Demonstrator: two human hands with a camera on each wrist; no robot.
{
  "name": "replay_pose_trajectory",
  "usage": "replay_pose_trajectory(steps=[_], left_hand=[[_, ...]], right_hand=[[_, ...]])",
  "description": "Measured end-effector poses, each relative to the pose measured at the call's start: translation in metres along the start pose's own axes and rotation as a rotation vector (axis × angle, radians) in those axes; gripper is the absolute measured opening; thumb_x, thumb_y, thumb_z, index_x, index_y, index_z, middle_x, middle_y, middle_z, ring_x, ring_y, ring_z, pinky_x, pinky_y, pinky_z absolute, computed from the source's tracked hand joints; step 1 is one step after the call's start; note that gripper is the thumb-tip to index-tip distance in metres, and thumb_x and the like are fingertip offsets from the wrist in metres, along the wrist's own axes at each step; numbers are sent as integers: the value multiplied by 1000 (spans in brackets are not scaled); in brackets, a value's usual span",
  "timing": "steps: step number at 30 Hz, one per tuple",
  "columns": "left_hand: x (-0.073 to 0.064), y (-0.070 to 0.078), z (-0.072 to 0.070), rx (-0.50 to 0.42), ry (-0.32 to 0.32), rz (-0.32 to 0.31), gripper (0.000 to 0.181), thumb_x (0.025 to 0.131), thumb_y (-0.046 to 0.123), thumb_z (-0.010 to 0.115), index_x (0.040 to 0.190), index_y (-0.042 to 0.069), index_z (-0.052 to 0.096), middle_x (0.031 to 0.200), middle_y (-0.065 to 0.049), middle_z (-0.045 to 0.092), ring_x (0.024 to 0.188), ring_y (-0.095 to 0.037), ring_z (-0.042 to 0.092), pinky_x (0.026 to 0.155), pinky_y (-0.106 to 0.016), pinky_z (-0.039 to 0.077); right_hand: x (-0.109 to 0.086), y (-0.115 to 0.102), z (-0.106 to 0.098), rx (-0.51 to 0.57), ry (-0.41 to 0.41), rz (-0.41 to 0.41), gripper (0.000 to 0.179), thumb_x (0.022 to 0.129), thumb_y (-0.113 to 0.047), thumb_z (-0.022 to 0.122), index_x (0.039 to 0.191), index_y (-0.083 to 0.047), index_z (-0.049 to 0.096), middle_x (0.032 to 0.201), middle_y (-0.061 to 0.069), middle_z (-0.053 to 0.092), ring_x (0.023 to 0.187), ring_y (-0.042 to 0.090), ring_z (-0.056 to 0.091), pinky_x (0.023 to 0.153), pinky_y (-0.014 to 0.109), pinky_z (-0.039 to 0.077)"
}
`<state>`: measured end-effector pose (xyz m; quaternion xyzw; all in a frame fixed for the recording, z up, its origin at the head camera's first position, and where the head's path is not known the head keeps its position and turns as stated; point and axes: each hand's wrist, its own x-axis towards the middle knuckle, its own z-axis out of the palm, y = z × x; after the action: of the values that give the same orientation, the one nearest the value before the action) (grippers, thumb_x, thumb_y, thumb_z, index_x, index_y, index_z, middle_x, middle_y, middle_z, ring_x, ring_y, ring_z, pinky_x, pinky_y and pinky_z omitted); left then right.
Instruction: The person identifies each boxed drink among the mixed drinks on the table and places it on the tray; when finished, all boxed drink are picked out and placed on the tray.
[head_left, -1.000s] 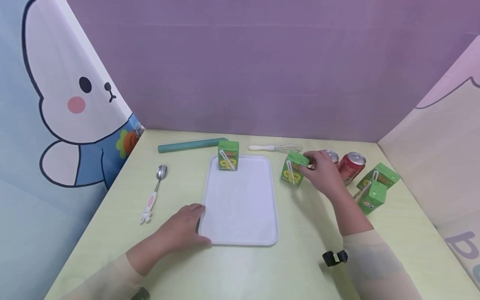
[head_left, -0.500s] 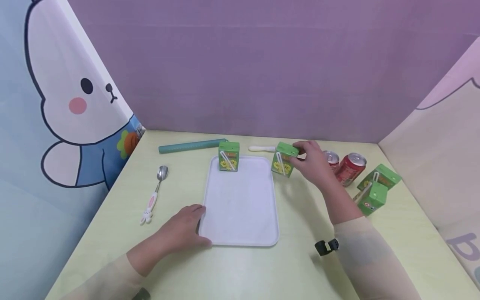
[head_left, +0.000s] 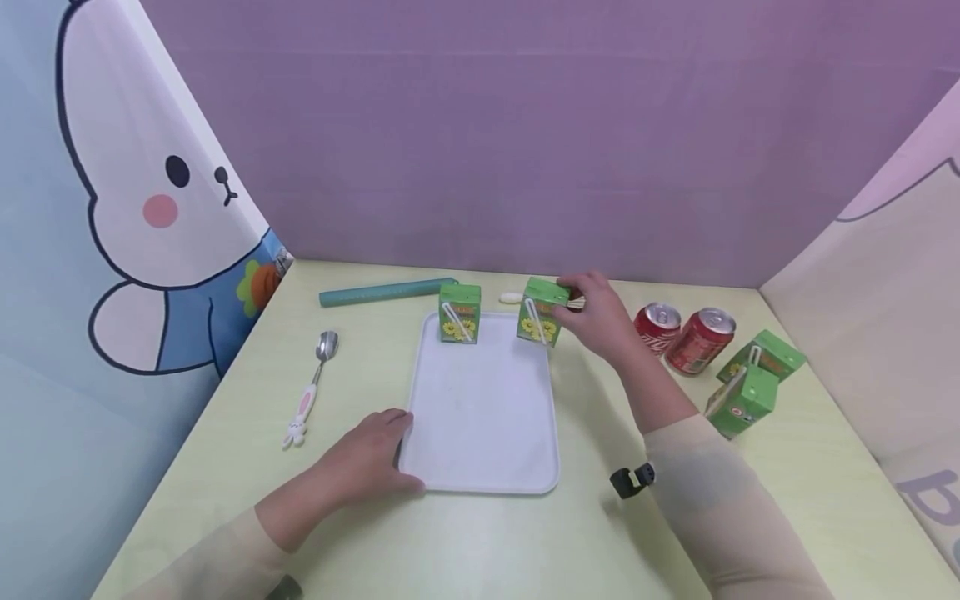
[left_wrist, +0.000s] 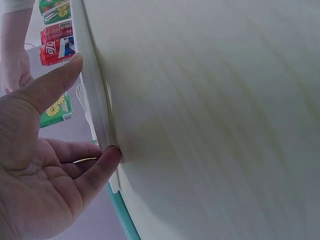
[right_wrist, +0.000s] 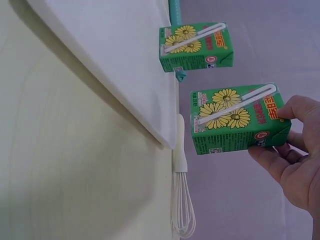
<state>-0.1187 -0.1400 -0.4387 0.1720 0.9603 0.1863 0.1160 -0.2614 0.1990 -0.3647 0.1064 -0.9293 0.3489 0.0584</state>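
In the head view my right hand (head_left: 597, 320) pinches the upper right side of a green juice box (head_left: 542, 315) with a straw on its front. This box is held upright, slightly tilted, above the far right corner of a white tray (head_left: 480, 417). The right wrist view shows thumb and fingers on the top end of the held juice box (right_wrist: 240, 120). Another juice box (head_left: 459, 315) stands at the tray's far left corner. My left hand (head_left: 367, 462) rests at the tray's near left corner, its spread thumb (left_wrist: 55, 82) and fingers touching the rim.
To the right stand two red soda cans (head_left: 699, 340) and two more green juice boxes (head_left: 742, 402). A whisk (right_wrist: 182, 190) lies behind the tray, partly hidden in the head view. A teal stick-shaped object (head_left: 386, 292) lies at the back left, and a spoon (head_left: 309, 392) further left.
My right hand has carried the juice box leftward from beside the cans to over the tray's far right corner. My left hand stays at the tray; the other boxes and cans have not moved.
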Motion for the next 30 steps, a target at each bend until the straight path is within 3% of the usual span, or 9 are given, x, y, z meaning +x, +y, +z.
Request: replay_pose_trajectory(steps=[6, 18, 30], left_hand=[[-1, 2, -2, -1, -3, -4, 98, 69, 48, 85, 142, -5, 46, 144, -19, 49, 134, -35, 45, 115, -47, 38], [-1, 1, -1, 2, 0, 1, 98, 69, 48, 85, 141, -4, 46, 143, -19, 50, 134, -35, 46, 114, -46, 39], [-2, 1, 0, -4, 3, 11, 98, 68, 49, 85, 140, -6, 47, 142, -20, 51, 132, -35, 46, 113, -46, 41]], right_hand=[[6, -3, 10, 18, -39, 1, 56, 87, -32, 71, 133, -5, 55, 123, 10, 49, 113, 28, 56, 91, 43, 54], [16, -3, 27, 25, -102, -17, 47, 89, -22, 67, 131, -7, 57, 122, 9, 50, 114, 28, 55, 94, 41, 53], [24, 14, 39, 52, -137, -15, 49, 89, -27, 69, 132, -9, 57, 124, 6, 51, 118, 28, 53, 98, 43, 51]])
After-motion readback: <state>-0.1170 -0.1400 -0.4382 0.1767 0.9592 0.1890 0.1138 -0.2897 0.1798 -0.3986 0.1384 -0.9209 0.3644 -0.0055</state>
